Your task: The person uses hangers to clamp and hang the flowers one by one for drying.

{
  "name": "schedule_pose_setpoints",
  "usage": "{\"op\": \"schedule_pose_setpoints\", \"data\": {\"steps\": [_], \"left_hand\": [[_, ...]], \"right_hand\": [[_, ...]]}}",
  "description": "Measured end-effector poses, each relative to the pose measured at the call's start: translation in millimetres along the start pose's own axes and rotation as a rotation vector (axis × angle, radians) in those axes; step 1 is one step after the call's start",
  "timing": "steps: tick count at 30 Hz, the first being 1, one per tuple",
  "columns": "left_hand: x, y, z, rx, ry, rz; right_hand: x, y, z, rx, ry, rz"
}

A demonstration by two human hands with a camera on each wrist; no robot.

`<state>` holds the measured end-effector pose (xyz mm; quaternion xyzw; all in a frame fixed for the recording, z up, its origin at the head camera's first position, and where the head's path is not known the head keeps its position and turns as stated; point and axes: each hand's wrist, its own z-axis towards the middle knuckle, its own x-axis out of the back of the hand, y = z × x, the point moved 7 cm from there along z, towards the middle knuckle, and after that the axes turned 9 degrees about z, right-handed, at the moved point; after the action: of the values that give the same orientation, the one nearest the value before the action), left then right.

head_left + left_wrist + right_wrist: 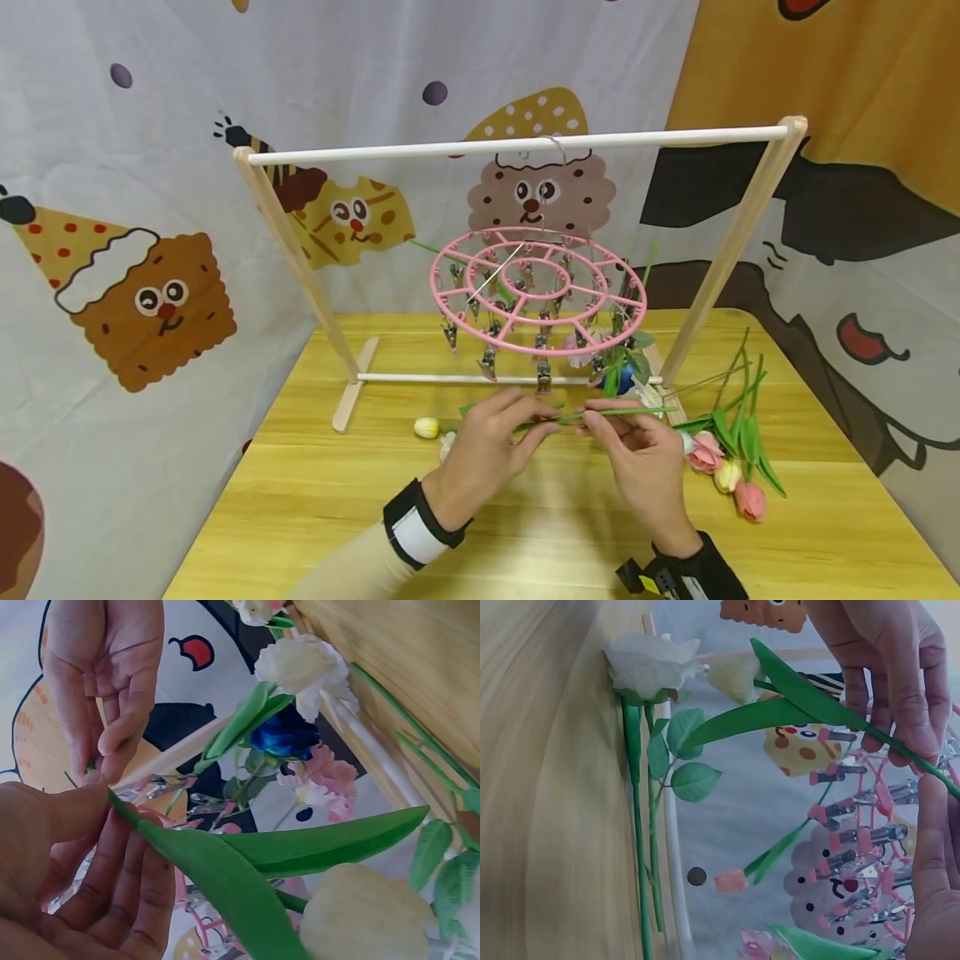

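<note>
Both hands hold one artificial tulip by its thin green stem. Its pale yellow bloom (pixel 735 679) and two long green leaves (pixel 330 844) extend past the left hand. My left hand (pixel 491 442) pinches the stem between thumb and fingers. Close beside it, my right hand (pixel 641 467) pinches the stem nearer its bare end. Just beyond the hands hangs a round pink clip hanger (pixel 538 321) with many metal clips. A blue rose (pixel 285 735), a pink flower (pixel 326 780) and a peach tulip (pixel 730 880) are around the hanger; their fastening is unclear.
A wooden stand with a white top bar (pixel 450 150) carries the hanger. On the table (pixel 315 517), a white rose (pixel 656 664) lies at the left hand. A pink rose (pixel 705 452), yellow tulip (pixel 727 475) and pink tulip (pixel 752 502) lie at right.
</note>
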<state>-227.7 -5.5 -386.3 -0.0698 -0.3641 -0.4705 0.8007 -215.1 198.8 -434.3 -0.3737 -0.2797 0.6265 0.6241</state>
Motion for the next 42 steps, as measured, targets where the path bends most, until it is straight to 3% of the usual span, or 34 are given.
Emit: {"op": "schedule_pose_setpoints", "data": {"steps": [10,17,24,33,42], "left_hand": [[2.4,7.2,7.4,0.03,0.008,0.036],[1.5,6.6,8.8,0.056,-0.006,0.026],[0.3,8.0,10.9,0.067,-0.016,-0.014],[-8.3,22.4,17.3,0.059,-0.072,-0.004],[-21.7,38.2,37.7,0.08,-0.112,0.031]], "right_hand": [[10,-12,5.3,0.156,0.004,0.125],[22,-14,9.2,0.131,0.064,0.153],[33,-17,16.6,0.227,0.094,0.216],[39,-18,22.3,0.244,0.117,0.177],[41,-17,26.4,0.222,0.128,0.124]]}}
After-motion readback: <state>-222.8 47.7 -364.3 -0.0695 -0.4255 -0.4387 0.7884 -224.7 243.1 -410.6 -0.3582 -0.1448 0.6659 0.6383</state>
